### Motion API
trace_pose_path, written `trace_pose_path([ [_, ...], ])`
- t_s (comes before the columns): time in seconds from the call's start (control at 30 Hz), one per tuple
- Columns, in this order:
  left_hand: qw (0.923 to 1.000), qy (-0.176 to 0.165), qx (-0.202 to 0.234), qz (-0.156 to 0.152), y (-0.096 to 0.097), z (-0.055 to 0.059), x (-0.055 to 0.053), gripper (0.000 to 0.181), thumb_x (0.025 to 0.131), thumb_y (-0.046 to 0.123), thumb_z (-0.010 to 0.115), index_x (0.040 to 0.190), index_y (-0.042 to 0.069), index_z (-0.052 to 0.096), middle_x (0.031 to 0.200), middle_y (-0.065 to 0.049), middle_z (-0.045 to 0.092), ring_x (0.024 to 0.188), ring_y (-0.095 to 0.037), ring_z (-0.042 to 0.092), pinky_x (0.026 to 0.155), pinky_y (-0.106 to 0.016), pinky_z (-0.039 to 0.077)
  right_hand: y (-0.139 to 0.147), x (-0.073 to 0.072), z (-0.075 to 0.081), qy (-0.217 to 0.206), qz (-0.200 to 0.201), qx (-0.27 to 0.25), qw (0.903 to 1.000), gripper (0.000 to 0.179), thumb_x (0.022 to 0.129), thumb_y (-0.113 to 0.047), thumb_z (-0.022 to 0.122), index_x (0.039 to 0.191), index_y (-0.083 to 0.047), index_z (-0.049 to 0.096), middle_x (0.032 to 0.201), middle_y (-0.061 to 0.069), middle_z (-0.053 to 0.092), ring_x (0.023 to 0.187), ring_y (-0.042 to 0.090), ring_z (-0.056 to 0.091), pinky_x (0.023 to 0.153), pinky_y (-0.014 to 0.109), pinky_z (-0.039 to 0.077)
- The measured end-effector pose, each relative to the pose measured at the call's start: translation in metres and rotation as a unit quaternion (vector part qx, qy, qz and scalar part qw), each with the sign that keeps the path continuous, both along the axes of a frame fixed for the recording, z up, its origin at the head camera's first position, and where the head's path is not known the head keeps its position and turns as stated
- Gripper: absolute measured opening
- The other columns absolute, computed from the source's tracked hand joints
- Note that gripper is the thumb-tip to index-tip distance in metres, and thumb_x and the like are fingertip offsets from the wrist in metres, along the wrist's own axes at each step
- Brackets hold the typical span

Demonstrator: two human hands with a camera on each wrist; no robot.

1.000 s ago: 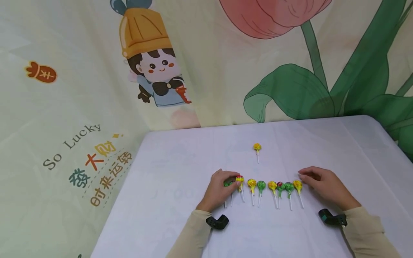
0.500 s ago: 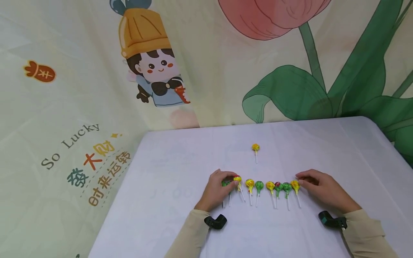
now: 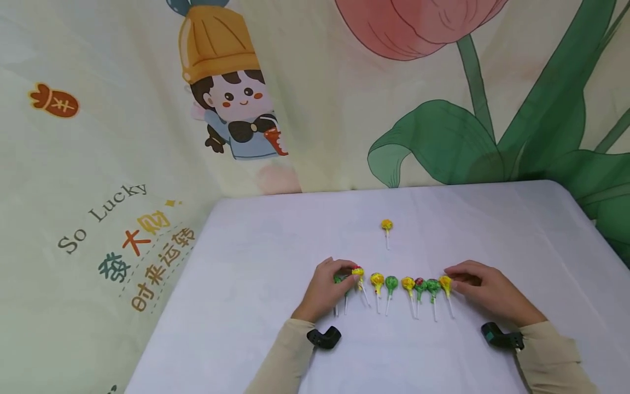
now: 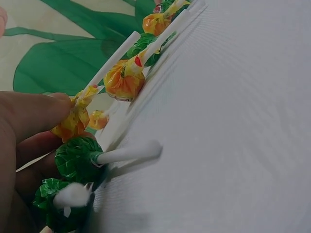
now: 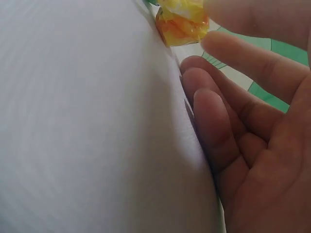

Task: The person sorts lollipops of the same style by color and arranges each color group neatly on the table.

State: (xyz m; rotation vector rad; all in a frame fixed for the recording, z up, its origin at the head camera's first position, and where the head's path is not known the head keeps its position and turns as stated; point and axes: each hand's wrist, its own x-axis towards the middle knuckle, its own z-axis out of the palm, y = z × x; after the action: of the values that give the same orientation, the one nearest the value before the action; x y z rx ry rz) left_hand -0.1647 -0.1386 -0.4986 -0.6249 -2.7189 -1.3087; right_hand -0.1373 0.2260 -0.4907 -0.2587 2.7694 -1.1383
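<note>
Lollipops in green and yellow wrappers lie in a row on the white table, sticks toward the person. My left hand (image 3: 322, 287) pinches a yellow lollipop (image 4: 75, 116) with a red-topped wrapper between thumb and index finger. Beneath its fingers sit two green lollipops (image 4: 77, 158), partly hidden in the head view. At the row's right end, the thumb and index finger of my right hand (image 3: 487, 287) touch the head of a yellow lollipop (image 3: 445, 282). Its other fingers are bent beside the table surface. Between the hands lie a yellow lollipop (image 3: 377, 280), a green lollipop (image 3: 391, 283) and several others.
Farther back, one yellow lollipop (image 3: 386, 225) lies apart from the row. The table (image 3: 275, 235) meets a printed cloth backdrop (image 3: 320, 109) at its far edge. Black wrist cameras sit at both cuffs, the left camera (image 3: 324, 337) close to the tabletop.
My right hand has moved left, from just beside the end yellow lollipop to touching its head. My left hand keeps its pinch, and its lollipop's stick tilts slightly more. The view has shifted slightly.
</note>
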Motion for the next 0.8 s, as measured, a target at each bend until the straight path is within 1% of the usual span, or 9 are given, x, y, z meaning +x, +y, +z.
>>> trace_pose_path([
  [0.07,1.0000,0.001,-0.001,0.003,-0.001,0.003,0.000,0.026,0.087,0.039,0.063,0.108,0.025,0.064,0.097,0.016,0.063,0.097,-0.007,0.055,0.108,-0.038,0.021,-0.002,0.000,0.000,0.006,0.003,0.003,1.0000,0.035,0.086,-0.043,0.062,0.114,-0.021,0.063,0.106,-0.005,0.058,0.090,0.014,0.053,0.073,0.026,0.047],
  [0.17,0.9999,-0.004,0.002,0.013,-0.001,0.006,0.000,0.027,0.087,0.040,0.062,0.110,0.026,0.063,0.099,0.016,0.062,0.097,-0.004,0.056,0.101,-0.036,0.034,-0.003,0.000,0.001,0.010,0.005,0.001,0.9999,0.035,0.086,-0.044,0.062,0.112,-0.021,0.064,0.106,-0.005,0.057,0.089,0.014,0.053,0.071,0.026,0.047],
  [0.3,0.9992,-0.020,0.015,0.032,0.001,0.008,0.000,0.028,0.087,0.043,0.061,0.112,0.029,0.061,0.101,0.016,0.061,0.096,-0.003,0.057,0.086,-0.034,0.045,-0.002,0.000,0.001,0.008,0.011,-0.005,0.9999,0.033,0.085,-0.041,0.064,0.111,-0.020,0.064,0.105,-0.005,0.057,0.088,0.014,0.052,0.070,0.025,0.047],
  [0.4,0.9985,-0.030,0.020,0.042,-0.001,0.011,0.001,0.028,0.087,0.043,0.061,0.111,0.029,0.061,0.099,0.016,0.062,0.095,-0.002,0.057,0.087,-0.034,0.045,-0.004,-0.001,0.001,0.006,0.013,-0.006,0.9999,0.034,0.084,-0.042,0.065,0.111,-0.021,0.065,0.105,-0.006,0.057,0.088,0.014,0.053,0.071,0.025,0.048],
  [0.57,0.9979,-0.033,0.009,0.056,0.000,0.012,0.000,0.025,0.087,0.041,0.062,0.109,0.029,0.063,0.093,0.017,0.062,0.090,-0.002,0.057,0.084,-0.033,0.045,-0.003,0.000,0.000,-0.001,0.020,-0.008,0.9998,0.036,0.084,-0.045,0.065,0.112,-0.022,0.064,0.107,-0.005,0.056,0.090,0.013,0.053,0.073,0.025,0.048],
  [0.73,0.9982,-0.031,-0.018,0.048,0.003,0.017,-0.005,0.025,0.087,0.043,0.061,0.109,0.030,0.062,0.092,0.020,0.062,0.089,0.000,0.057,0.084,-0.031,0.045,0.001,0.002,0.000,0.012,0.030,-0.004,0.9995,0.035,0.084,-0.044,0.064,0.112,-0.023,0.064,0.107,-0.006,0.056,0.090,0.013,0.053,0.073,0.024,0.048],
  [0.8,0.9987,-0.033,-0.010,0.036,0.001,0.019,-0.008,0.025,0.088,0.042,0.060,0.109,0.029,0.062,0.093,0.017,0.062,0.088,-0.001,0.058,0.081,-0.030,0.047,0.001,0.002,0.000,0.018,0.031,-0.002,0.9994,0.033,0.085,-0.043,0.064,0.111,-0.024,0.065,0.107,-0.007,0.056,0.089,0.013,0.052,0.072,0.024,0.047],
])
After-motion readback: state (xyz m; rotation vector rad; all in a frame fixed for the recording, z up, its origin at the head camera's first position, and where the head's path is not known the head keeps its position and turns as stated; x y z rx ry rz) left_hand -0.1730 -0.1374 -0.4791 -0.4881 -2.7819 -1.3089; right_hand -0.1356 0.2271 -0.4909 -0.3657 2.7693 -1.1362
